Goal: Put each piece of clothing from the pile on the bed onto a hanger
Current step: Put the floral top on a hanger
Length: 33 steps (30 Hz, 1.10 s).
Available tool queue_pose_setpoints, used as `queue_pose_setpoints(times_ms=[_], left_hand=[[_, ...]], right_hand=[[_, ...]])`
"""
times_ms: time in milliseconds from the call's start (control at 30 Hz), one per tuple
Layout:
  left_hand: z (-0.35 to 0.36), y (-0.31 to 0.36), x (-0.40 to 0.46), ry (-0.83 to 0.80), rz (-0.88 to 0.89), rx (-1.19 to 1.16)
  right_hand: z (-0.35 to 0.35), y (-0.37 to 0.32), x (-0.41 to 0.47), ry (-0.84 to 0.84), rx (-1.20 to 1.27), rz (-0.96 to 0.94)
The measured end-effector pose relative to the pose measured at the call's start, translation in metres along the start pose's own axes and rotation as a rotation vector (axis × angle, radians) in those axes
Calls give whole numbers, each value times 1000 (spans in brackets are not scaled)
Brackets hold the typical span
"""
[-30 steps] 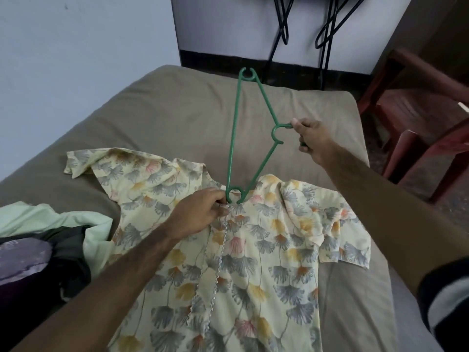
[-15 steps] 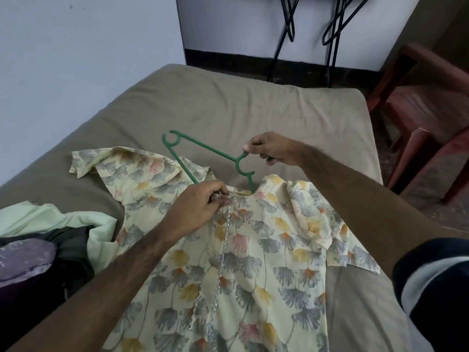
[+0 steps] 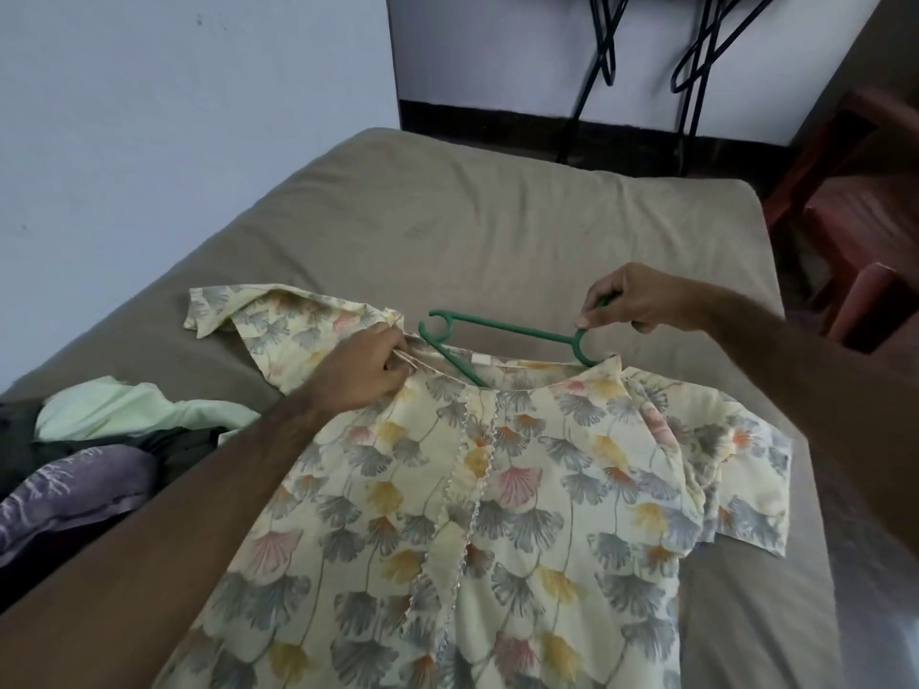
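Note:
A pale yellow floral top (image 3: 502,494) lies spread flat on the bed (image 3: 447,226). A green plastic hanger (image 3: 502,330) lies nearly level across its neckline, with its lower part tucked inside the neck opening. My right hand (image 3: 631,300) pinches the hanger near its hook end. My left hand (image 3: 363,370) grips the left edge of the neckline and holds it open. Part of the hanger is hidden under the fabric.
A pile of clothes (image 3: 99,440), light green, dark and purple, sits at the bed's left edge. Black wire hangers (image 3: 696,57) hang on the far wall. A red wooden chair (image 3: 855,216) stands right of the bed. The wall runs along the left.
The hanger swung down from upright to nearly level and slid further into the neck opening. My left hand moved left along the neckline. My right hand came lower, toward the shirt.

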<state>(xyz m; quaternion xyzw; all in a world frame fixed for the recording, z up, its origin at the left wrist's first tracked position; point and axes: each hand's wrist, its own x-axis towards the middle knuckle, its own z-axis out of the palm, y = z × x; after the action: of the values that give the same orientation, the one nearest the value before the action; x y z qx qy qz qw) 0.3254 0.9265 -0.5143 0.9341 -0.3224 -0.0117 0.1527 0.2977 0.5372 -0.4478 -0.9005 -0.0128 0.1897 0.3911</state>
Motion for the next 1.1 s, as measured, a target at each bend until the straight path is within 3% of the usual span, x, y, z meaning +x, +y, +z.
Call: queue_pose_setpoints(times_ms=[200, 367, 500, 567, 667, 767, 800, 933, 1000, 1100], left_hand=[[-16, 3, 18, -26, 49, 109], [-17, 11, 29, 82, 184, 136], [-12, 9, 38, 133, 197, 29], [-6, 4, 42, 139, 194, -27], [5, -5, 49, 140, 149, 111], [17, -12, 59, 4, 29, 176], [20, -13, 63, -41, 2, 184], [27, -15, 76, -28, 49, 335], [26, -12, 75, 5, 74, 357], [12, 0, 60, 31, 113, 385]], right_hand=[[15, -9, 12, -78, -98, -53], [38, -32, 42, -100, -223, -134], [42, -53, 82, 73, -251, -187], [40, -49, 99, 183, -252, -105], [45, -29, 111, 330, -325, 104], [51, -13, 95, 480, -400, 143], [51, -11, 83, 438, -435, 152], [60, -1, 23, -83, -451, 263], [72, 6, -1, -79, -490, 233], [76, 4, -25, 110, -392, 164]])
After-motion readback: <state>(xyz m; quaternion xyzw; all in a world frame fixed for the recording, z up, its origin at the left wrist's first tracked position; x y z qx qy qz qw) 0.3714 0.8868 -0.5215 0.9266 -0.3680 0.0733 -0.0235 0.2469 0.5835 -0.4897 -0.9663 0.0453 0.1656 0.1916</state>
